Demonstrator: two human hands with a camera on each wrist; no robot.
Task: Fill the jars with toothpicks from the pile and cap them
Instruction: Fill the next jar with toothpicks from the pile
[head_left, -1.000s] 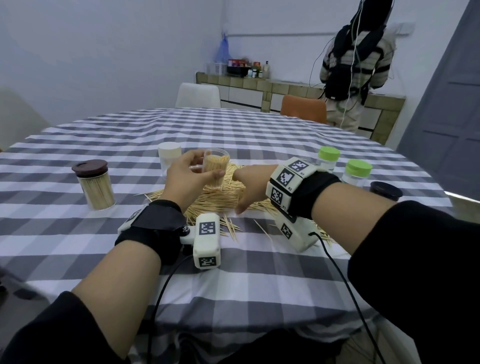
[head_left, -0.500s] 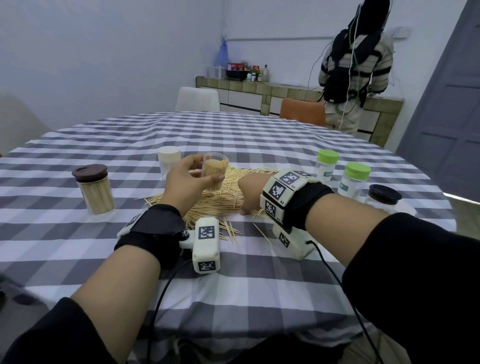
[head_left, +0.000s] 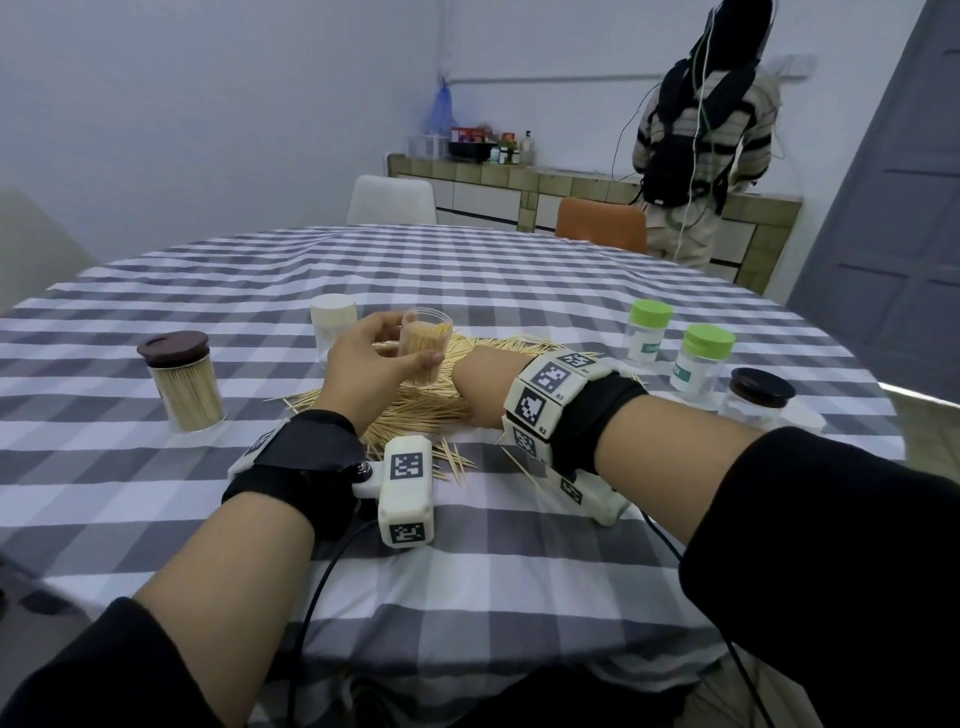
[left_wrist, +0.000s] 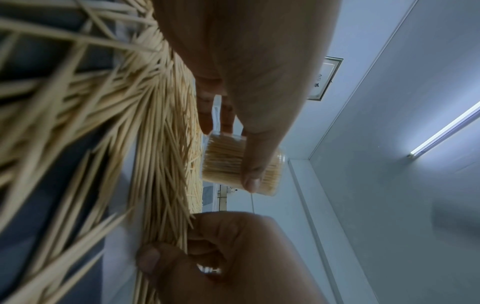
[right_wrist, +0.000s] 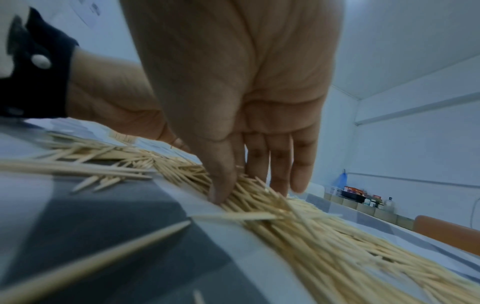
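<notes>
My left hand grips an open clear jar packed with upright toothpicks and holds it just above the toothpick pile on the checked tablecloth. In the left wrist view the thumb and fingers wrap the jar. My right hand reaches down into the pile's right side. The right wrist view shows that hand with thumb and fingers closing on a bunch of toothpicks. The same hand appears curled round toothpicks in the left wrist view.
A brown-lidded jar full of toothpicks stands at the left and a white-capped jar behind my left hand. At the right stand two green-capped jars and a dark-lidded jar. A person stands at the far counter.
My right hand has dropped from beside the jar's mouth down into the pile and taken hold of toothpicks. The left hand keeps the jar in about the same place.
</notes>
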